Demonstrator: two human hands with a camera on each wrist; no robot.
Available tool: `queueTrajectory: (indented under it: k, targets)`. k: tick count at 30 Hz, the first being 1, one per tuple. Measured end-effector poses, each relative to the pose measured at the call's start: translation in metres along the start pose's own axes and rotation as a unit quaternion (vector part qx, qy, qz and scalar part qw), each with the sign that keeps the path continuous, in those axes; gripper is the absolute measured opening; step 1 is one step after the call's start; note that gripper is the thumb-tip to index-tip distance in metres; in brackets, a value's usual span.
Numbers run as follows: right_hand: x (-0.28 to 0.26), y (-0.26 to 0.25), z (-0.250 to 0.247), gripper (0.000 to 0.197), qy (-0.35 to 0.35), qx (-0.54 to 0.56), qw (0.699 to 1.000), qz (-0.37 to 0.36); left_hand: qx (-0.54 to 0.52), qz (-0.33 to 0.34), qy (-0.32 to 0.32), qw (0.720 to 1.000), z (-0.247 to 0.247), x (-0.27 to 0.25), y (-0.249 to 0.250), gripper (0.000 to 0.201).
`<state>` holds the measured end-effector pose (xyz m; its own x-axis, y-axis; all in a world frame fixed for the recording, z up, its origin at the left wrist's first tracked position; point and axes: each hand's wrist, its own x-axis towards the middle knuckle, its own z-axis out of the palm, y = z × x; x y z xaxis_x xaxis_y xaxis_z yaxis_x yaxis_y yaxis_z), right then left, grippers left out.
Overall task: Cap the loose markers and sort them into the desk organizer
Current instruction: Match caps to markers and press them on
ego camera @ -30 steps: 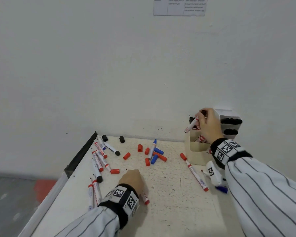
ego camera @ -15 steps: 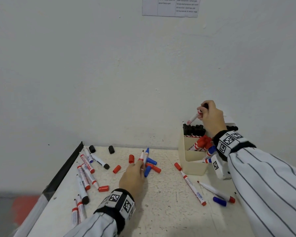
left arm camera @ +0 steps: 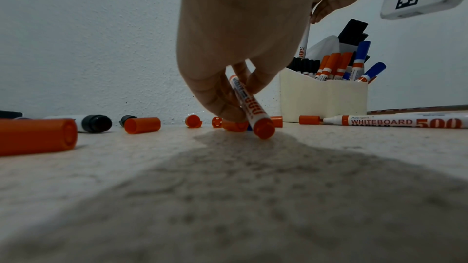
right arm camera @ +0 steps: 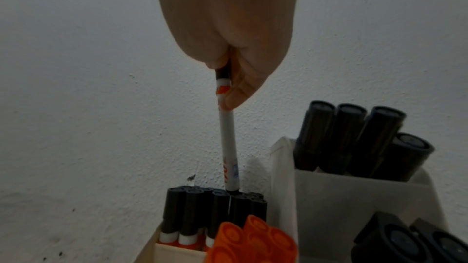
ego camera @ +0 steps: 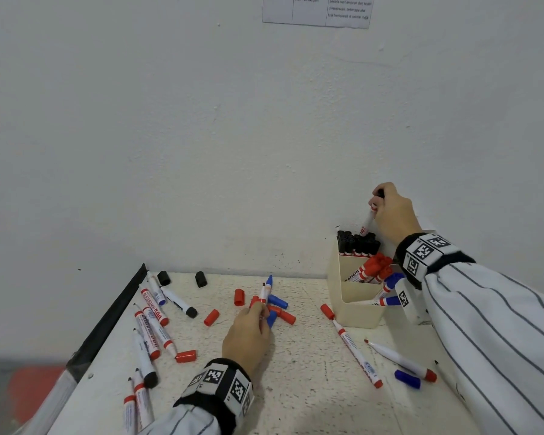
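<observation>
Marker upright in right hand.

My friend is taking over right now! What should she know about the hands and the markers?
Left hand: pinching an uncapped red marker low over the table, beside loose caps.
Right hand: holding a black-capped marker upright, its bottom end at the black group in the organizer.
Done: black, red and blue markers stand sorted in the organizer.
Left: many markers and caps are scattered on the table; cap them and sort them.
</observation>
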<state>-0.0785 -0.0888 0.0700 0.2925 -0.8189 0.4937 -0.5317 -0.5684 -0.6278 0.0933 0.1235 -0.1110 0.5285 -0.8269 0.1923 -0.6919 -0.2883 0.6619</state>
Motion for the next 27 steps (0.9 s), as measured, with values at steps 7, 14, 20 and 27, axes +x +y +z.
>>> queueTrajectory:
  k: [7,14,20,27]
  targets:
    - [0.002,-0.005,-0.001,0.023,0.025,0.049,0.998,-0.015,0.007,-0.006,-0.007,1.000,0.001,0.002,-0.003,0.014]
    - [0.002,-0.004,0.001,0.021,-0.004,0.028,0.999,-0.028,0.002,-0.004,-0.010,1.000,0.003,0.002,-0.005,0.011]
    - [-0.005,0.003,0.000,0.020,0.018,0.040,0.998,-0.039,0.001,0.000,-0.014,1.000,0.003,0.002,-0.005,0.010]
    - [-0.008,0.007,-0.004,0.020,0.025,0.032,0.998,-0.041,0.002,-0.008,-0.023,1.000,0.004,0.002,-0.006,0.009]
